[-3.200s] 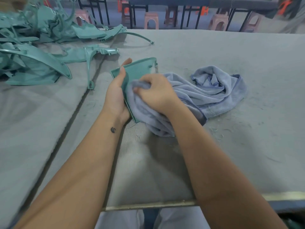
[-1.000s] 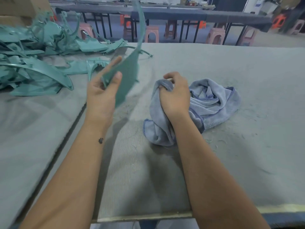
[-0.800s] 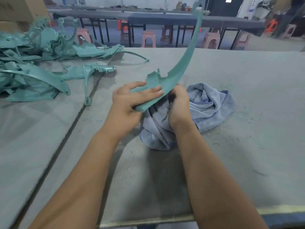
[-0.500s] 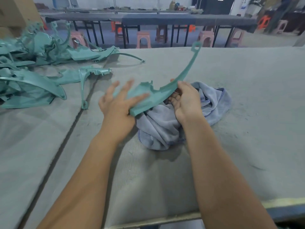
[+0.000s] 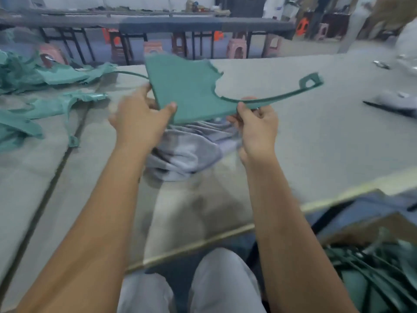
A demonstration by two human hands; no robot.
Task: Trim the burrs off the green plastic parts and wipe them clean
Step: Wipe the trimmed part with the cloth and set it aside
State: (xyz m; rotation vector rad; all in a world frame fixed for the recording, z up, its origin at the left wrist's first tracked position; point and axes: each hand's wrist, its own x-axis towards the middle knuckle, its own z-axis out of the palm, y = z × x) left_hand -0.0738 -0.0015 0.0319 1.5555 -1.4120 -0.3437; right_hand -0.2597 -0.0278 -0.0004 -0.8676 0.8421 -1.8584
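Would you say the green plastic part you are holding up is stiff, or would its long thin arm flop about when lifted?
The green part probably holds its shape: its thin arm juts out sideways past the right hand without drooping. It looks light, since the left hand and right hand lift it by finger pinches at its edges. The thin arm may well flex or snap if bent.

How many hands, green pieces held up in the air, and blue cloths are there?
Hands: 2, left hand and right hand
Green part held up: 1
Cloth: 1
Total: 4
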